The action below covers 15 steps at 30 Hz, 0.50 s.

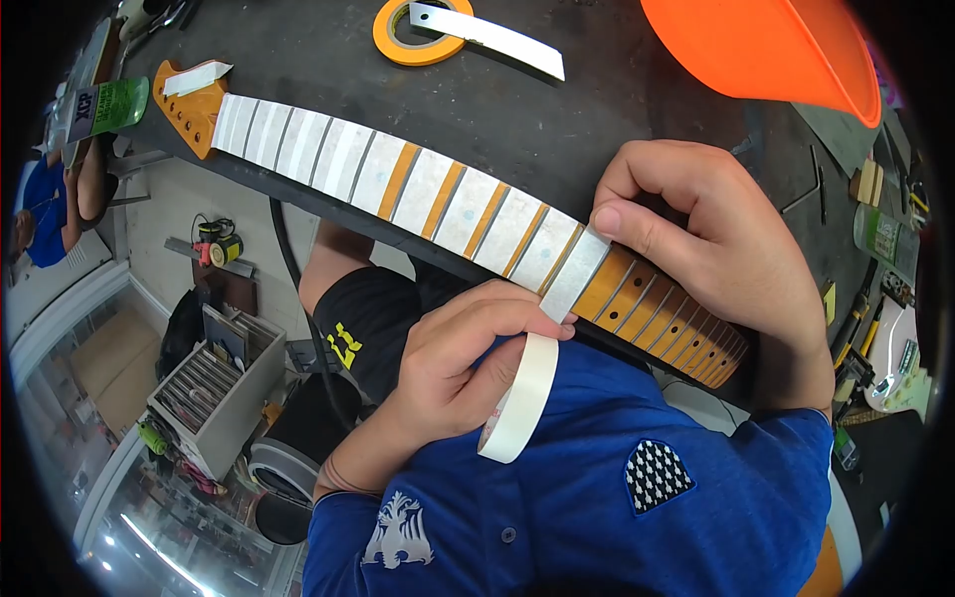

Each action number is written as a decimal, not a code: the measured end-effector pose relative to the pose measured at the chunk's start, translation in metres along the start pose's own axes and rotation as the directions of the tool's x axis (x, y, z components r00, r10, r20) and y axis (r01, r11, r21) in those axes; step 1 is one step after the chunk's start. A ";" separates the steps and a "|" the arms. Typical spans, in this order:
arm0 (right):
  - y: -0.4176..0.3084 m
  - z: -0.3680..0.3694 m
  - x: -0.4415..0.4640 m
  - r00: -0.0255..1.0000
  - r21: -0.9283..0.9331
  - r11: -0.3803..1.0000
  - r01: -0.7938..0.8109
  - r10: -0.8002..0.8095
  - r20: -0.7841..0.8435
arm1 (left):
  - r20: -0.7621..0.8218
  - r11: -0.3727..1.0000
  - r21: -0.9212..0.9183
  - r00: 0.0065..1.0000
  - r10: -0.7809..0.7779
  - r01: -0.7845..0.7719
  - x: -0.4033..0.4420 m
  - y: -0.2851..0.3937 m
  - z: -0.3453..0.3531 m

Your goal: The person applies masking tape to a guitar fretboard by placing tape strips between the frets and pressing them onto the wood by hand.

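A guitar neck point(612, 294) lies diagonally on the dark bench, its headstock point(189, 109) at the upper left. White masking tape point(383, 164) covers much of the fretboard between the frets; the lower-right part is bare wood with dark dots. My left hand point(468, 363) is closed round a roll of masking tape point(527, 403) below the neck. From the roll a strip of tape point(575, 276) runs across the fretboard. My right hand point(711, 229) is closed, thumb and curled index finger pinching the strip's far end at the neck's upper edge.
A yellow tape roll point(391, 47) lies at the back, a white notched strip point(507, 48) over it. An orange plastic piece point(776, 45) is at the upper right. A green-labelled container point(109, 107) stands near the headstock. Tools and a pale guitar pickguard point(895, 363) lie right.
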State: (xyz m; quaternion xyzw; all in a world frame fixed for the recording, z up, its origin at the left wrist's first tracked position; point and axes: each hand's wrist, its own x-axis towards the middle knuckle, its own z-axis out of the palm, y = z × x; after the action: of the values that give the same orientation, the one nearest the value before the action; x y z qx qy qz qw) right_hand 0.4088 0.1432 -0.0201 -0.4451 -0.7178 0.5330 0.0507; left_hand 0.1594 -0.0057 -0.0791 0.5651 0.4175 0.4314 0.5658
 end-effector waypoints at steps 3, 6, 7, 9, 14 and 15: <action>0.000 0.001 0.000 1.000 -0.018 1.000 0.008 -0.009 -0.014 | 0.007 1.000 0.019 1.000 -0.022 0.022 0.000 0.003 0.000; 0.001 0.001 0.000 1.000 -0.010 1.000 0.020 -0.020 -0.022 | 0.010 0.999 0.026 0.999 -0.033 0.033 0.000 0.003 0.000; 0.001 0.001 0.000 0.999 -0.011 1.000 0.027 -0.027 -0.026 | 0.012 0.999 0.027 0.999 -0.032 0.032 0.001 0.003 -0.001; 0.002 0.002 0.000 0.999 -0.015 0.999 0.040 -0.041 -0.033 | 0.014 1.000 0.018 1.000 -0.012 0.012 0.001 0.001 -0.001; 0.001 0.002 0.000 0.998 -0.035 0.998 0.049 -0.050 -0.038 | 0.011 1.000 0.013 1.000 -0.014 0.014 0.001 0.001 -0.001; 0.001 0.002 0.000 0.998 -0.039 0.998 0.052 -0.053 -0.038 | 0.007 1.000 0.015 1.000 -0.024 0.024 0.000 0.001 0.000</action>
State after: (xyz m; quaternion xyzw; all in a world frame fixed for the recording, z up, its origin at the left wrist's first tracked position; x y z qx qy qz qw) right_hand 0.4086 0.1414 -0.0220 -0.4371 -0.7381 0.5091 0.0702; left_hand 0.1593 -0.0052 -0.0779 0.5660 0.4255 0.4192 0.5682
